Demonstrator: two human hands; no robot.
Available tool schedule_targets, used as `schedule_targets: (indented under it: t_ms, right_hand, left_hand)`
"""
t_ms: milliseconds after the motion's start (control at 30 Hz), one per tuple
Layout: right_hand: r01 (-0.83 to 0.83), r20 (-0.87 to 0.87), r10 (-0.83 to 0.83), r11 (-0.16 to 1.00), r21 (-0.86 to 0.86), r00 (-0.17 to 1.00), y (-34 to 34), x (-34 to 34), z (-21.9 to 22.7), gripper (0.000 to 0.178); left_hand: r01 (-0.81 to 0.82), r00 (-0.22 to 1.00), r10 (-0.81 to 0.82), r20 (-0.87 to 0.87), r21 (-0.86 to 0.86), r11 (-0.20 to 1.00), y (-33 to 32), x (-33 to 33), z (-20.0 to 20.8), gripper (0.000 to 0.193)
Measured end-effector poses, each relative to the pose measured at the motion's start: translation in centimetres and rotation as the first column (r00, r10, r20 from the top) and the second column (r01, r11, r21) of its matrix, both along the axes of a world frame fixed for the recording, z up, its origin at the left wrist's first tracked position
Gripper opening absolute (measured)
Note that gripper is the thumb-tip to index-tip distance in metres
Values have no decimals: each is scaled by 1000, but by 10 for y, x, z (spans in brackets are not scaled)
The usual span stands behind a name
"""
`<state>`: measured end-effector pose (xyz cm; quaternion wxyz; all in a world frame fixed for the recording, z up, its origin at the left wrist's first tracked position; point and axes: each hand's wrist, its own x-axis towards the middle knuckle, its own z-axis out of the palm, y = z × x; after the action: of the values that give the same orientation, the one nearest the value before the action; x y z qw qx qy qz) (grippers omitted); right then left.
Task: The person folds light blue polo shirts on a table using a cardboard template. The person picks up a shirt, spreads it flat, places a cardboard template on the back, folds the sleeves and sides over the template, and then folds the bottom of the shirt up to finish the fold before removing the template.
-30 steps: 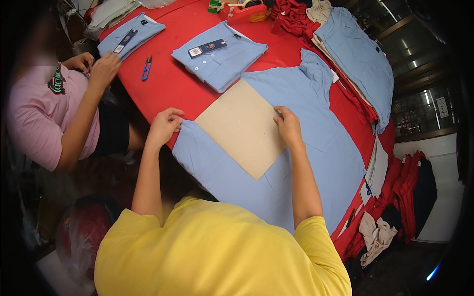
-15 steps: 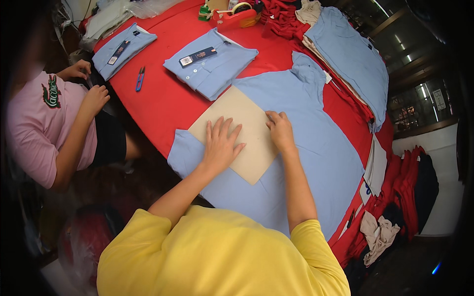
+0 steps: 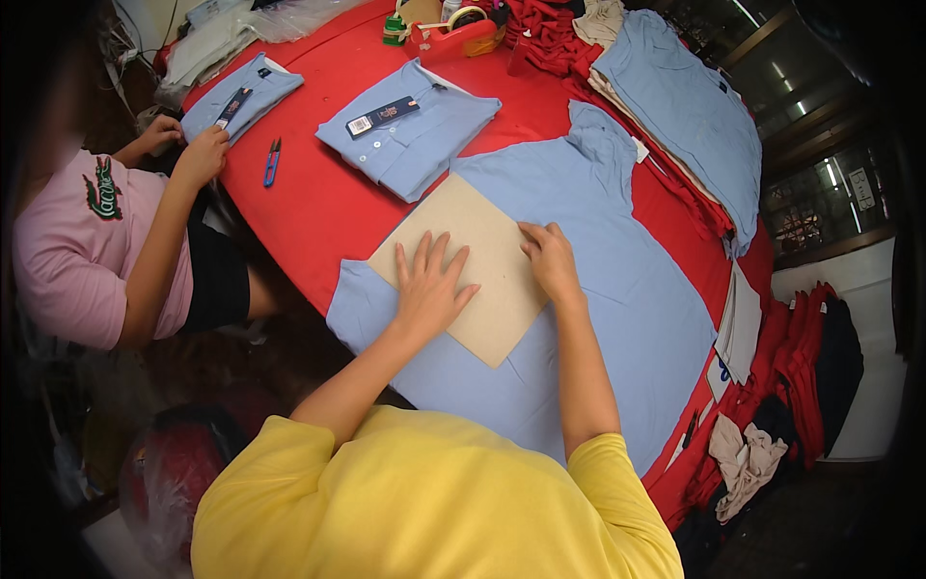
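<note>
A light blue shirt (image 3: pixel 622 309) lies spread over the red-covered table, with a tan cardboard sheet (image 3: pixel 487 227) set on it at an angle. My left hand (image 3: pixel 431 287) rests flat on the cardboard, fingers spread. At the sheet's right corner, my right hand (image 3: pixel 553 261) is curled with fingertips closed on the edge; the fabric under them is partly hidden. Beyond the cardboard sits a folded blue shirt (image 3: pixel 410 130) with a dark tag and white buttons.
Thread snips (image 3: pixel 272 162) lie left of the folded shirt. A co-worker in pink touches another folded blue shirt (image 3: pixel 253 95). Stacked blue shirts (image 3: pixel 680 125) are at the far right, a red tape dispenser (image 3: pixel 449 39) at the back, white cards (image 3: pixel 738 328) along the right edge.
My hands and the cardboard have hardly moved. The co-worker's hands have moved up onto the tagged folded shirt at the left.
</note>
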<state>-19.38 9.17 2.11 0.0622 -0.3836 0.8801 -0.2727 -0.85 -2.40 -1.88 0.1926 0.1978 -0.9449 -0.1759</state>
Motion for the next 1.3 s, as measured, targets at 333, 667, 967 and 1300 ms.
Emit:
schedule_targets:
  t_ms: [333,667,967,1300]
  right_hand:
    - [17,-110,-24,998,-62,994,4,3,-13,28]
    - [9,-122,-19,997,-82,992,3,3,-21,26]
    - [6,-189,-15,999,-47,982,2,5,-24,26]
    - [-9,-94,-2,993,-118,996,6,1,-29,28]
  left_hand:
    - [-109,994,108,30,24,994,-6,63,5,54]
    - [-212,973,217,-75,75,974,-49,87,-13,56]
    - [-68,997,66,-30,-59,996,-18,58,6,56]
    - [21,998,-23,-64,-33,999,-2,-2,6,64]
